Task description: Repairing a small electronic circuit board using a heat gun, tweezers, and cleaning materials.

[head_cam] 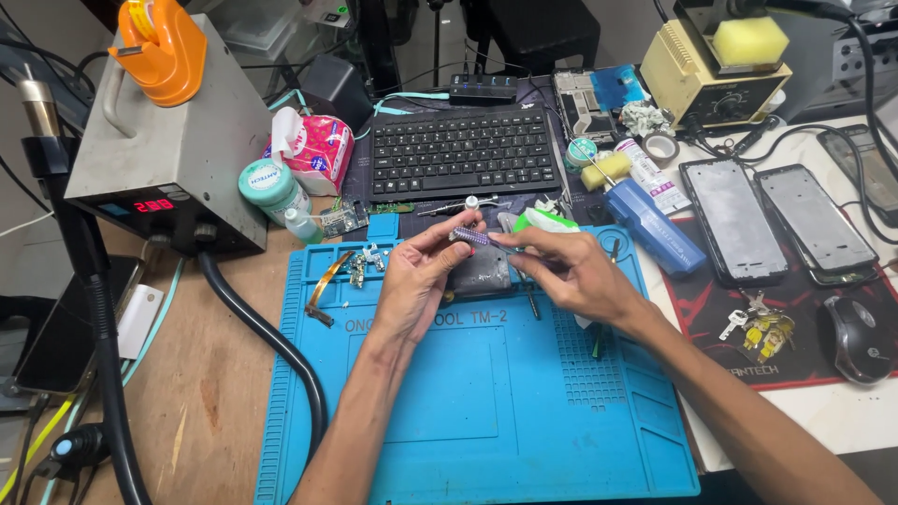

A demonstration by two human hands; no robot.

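Left hand: left hand (412, 285) over the upper middle of the blue silicone work mat (486, 421), thumb and fingertips pinching the left end of a small purple-and-grey circuit part (470, 236).
Right hand: right hand (571, 273) at 3 o'clock of the left, fingers pressed together around slim metal tweezers (505, 240) whose tip meets the part.
Circuit part: held above a dark grey metal block (479, 271) lying on the mat.
Mat, 9 o'clock edge: thick black hose (271, 346) runs just beside it; small loose board pieces and a copper flex strip (329, 281) lie inside the upper left corner.
Mat, 12 o'clock edge: black keyboard (458, 151) just beyond it.
Mat, 3 o'clock edge: two black phone frames (772, 223) well apart on a dark pad; blue rectangular tube (655, 227) near the corner.
Open room: bare mat surface from 6 to 7 o'clock of the hands, between the forearms and the near edge.
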